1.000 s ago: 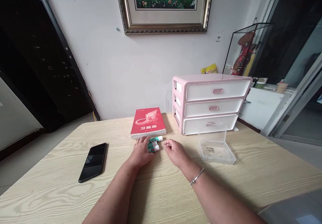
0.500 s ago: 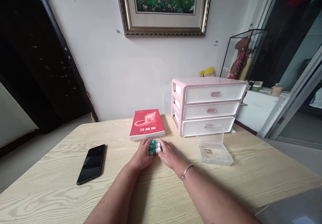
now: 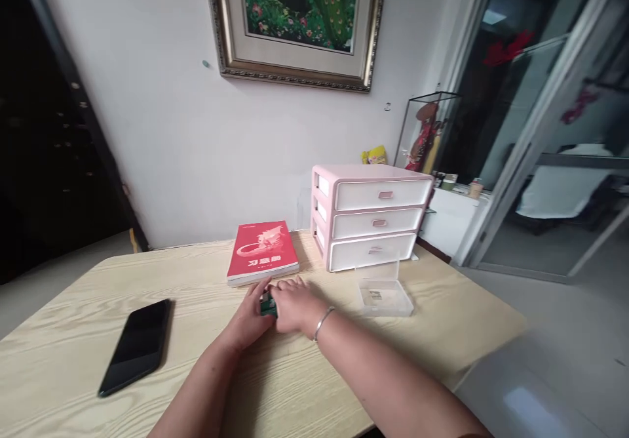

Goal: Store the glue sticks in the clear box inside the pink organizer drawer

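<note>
Several small green tubes [image 3: 268, 305], which showed white caps a moment ago, lie on the table between my two hands. My left hand [image 3: 247, 318] curls around their left side, thumb in front and fingers behind. From the right, my right hand [image 3: 296, 305] closes over their capped ends and hides them. A metal bangle [image 3: 322, 324] sits on my right wrist. Just behind my fingers lies a thick red book [image 3: 264, 249]. To the right stands a clear plastic box [image 3: 386, 298] with its lid raised.
A black phone [image 3: 136, 346] lies at the left of the wooden table [image 3: 187, 385]. A pink and white drawer unit [image 3: 376, 221] stands at the back right, its drawers closed. Behind the table are a wall and a framed picture [image 3: 295, 31]. The table's right edge drops to a tiled floor.
My view has turned to the right, so everything appears further left. My right hand has come further over the tubes, covering their white caps, and my hands are closer together.
</note>
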`<state>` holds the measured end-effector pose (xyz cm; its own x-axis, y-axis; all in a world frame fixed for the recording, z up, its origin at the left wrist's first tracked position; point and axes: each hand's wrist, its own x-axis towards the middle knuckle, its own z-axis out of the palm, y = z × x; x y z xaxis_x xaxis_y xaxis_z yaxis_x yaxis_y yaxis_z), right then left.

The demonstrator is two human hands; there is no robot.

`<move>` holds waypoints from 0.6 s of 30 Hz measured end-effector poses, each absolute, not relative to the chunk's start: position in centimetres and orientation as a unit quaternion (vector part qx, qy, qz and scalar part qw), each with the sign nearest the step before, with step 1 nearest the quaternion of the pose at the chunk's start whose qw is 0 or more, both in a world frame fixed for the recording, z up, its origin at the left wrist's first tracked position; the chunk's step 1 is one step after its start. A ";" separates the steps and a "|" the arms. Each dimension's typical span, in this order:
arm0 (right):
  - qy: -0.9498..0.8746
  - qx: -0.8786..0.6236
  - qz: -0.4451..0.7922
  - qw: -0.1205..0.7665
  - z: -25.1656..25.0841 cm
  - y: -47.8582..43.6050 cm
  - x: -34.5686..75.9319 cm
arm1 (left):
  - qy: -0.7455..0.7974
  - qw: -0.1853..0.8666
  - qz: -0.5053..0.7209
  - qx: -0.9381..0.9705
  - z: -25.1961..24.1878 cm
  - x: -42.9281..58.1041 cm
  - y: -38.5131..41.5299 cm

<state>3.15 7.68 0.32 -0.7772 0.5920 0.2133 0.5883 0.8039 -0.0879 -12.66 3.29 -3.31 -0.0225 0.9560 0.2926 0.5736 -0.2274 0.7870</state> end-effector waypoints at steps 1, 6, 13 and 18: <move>-0.943 -0.319 0.002 0.101 0.7 7.5 2.9 | 0.579 0.243 0.421 0.655 -3.4 -12.8 3.4; -0.924 -0.382 0.023 0.011 2.0 6.7 1.6 | 0.571 0.274 0.416 0.653 -3.0 -12.7 3.3; -0.914 -0.405 0.000 0.019 2.1 5.7 3.1 | 0.606 0.282 0.392 0.632 -1.4 -12.0 2.2; -0.918 -0.392 -0.022 0.048 2.6 5.3 7.5 | 0.596 0.298 0.409 0.623 -1.7 -12.3 2.0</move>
<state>7.48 5.33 2.56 -0.6876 0.7183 0.1059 0.7226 0.6912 0.0030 -12.30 2.00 -1.75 -0.0450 0.9870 0.1545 0.4994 -0.1117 0.8592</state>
